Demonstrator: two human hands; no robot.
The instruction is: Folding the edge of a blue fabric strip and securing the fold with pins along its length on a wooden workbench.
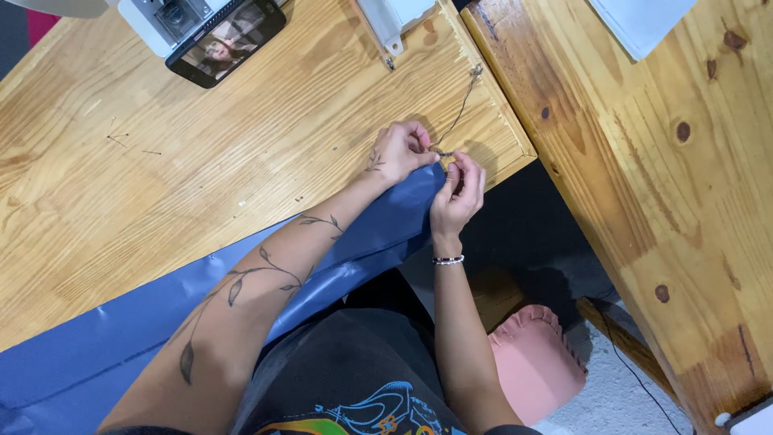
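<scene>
A: What sort of place is showing here?
B: A sewing workshop: a white sewing machine (173, 20) is standing on a pine worktop (161, 161), blue fabric (121, 330) is trailing off it, and thread (460, 105) is lying near the edge.

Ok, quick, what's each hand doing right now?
Left hand: fingers closed, pinching the thread at the edge of the blue fabric.
Right hand: fingers closed, pinching the same thread.

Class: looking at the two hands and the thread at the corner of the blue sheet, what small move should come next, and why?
Probably pull the thread gently taut. Both the left hand and right hand pinch it at the blue sheet corner, and it trails slack across the wooden table.
</scene>
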